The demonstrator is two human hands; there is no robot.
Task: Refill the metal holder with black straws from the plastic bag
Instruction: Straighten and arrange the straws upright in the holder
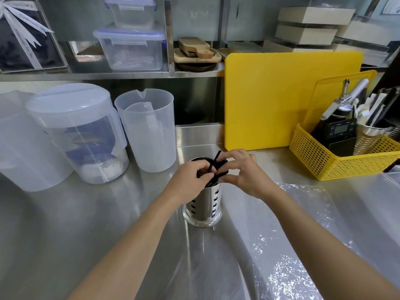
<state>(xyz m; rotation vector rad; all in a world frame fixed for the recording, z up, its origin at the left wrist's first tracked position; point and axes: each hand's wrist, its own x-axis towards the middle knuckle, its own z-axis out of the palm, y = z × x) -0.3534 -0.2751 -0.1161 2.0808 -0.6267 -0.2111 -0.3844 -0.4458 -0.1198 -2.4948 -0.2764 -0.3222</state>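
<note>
Item: metal holder (203,204), perforated steel, upright on the steel counter (86,213), centre. Contents: black straws (213,169), a crossed bundle at the mouth, one tip poking up. Left hand (190,176) and right hand (244,172): both pinched closed on the bundle above the rim. Plastic bag (292,245): flat, just right of the holder. Handling note: gather tips parallel, lower together; loose ones will likely snag the rim.
</note>
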